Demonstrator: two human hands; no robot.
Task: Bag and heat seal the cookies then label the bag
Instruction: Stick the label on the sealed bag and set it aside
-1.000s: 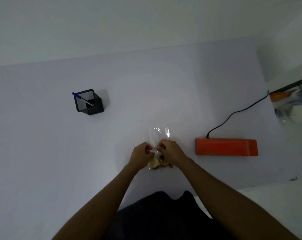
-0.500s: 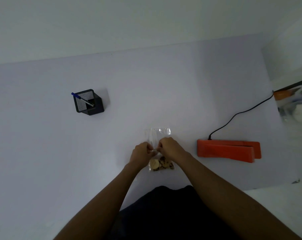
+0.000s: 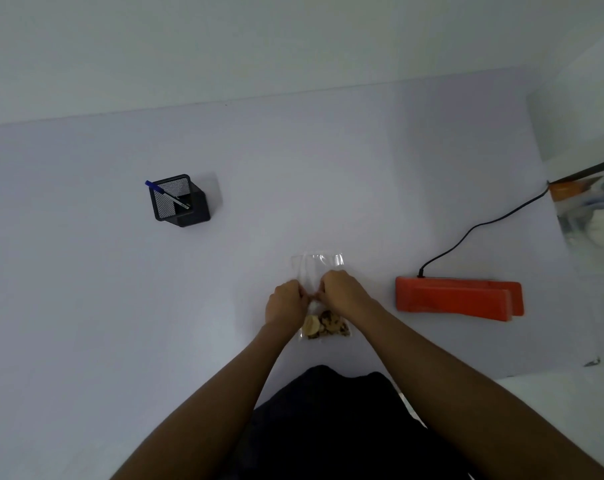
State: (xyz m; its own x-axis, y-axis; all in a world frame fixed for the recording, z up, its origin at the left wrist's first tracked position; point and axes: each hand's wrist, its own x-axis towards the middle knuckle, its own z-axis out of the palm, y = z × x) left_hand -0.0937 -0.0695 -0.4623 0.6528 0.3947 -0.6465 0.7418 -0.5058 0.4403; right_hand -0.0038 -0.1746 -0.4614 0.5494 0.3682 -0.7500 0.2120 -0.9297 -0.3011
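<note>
A pale table [image 3: 293, 174] fills most of the head view, running back to a light wall. Two bare forearms reach in from the near edge, over dark clothing, and converge near the table's middle front. The left hand [image 3: 286, 303] and the right hand [image 3: 345, 292] sit knuckles up, almost touching, both curled down onto the middle of a clear plastic bag [image 3: 319, 263] that lies flat on the table. Each hand pinches the plastic between fingertips and thumb, gathering it at a narrow waist; the fingertips themselves are hidden under the knuckles. The bag's empty open end extends away from the person beyond the hands, while the cookies [image 3: 324, 323], pale and chocolate-speckled, are bunched at its near end, just below the hands and between the wrists.

To the right, near but apart from the bag, an orange heat sealer [image 3: 458, 299] lies lengthwise, with a black cord [image 3: 480, 225] running from its far left corner off to the right edge. Far left and well apart stands a black mesh pen holder [image 3: 179, 200] with a blue-capped pen [image 3: 167, 195] leaning in it. Nothing lies between the hands and the sealer.
</note>
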